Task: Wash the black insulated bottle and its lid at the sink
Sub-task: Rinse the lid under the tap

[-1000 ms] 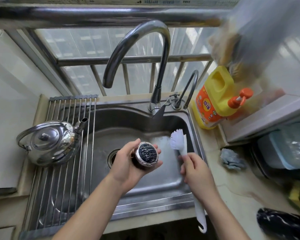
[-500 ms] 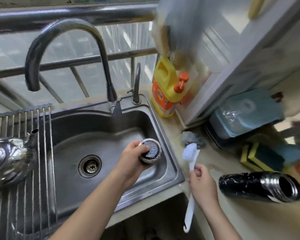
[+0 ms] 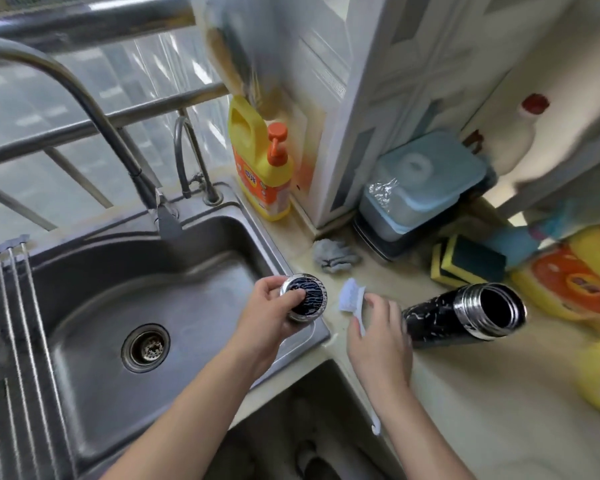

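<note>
Lid [image 3: 303,298] is gripped by left hand [image 3: 271,308], fingers curled round it, over sink's [image 3: 267,244] right rim, probably so drips are caught | brush [image 3: 352,295] handle is wrapped by right hand [image 3: 378,336], bristles raised beside lid, seemingly for scrubbing | bottle [image 3: 465,315] is laid sideways, uncapped, on counter [image 3: 482,393] just right of that hand, judged next.

Left grip [image 3: 271,317]: bare arm reaches in from lower left, fingers and thumb curled round the lid [image 3: 307,296]. Right grip [image 3: 378,341]: back of hand up, fingers wrapped round the brush [image 3: 352,295] handle. Grips near each other, not touching.
</note>
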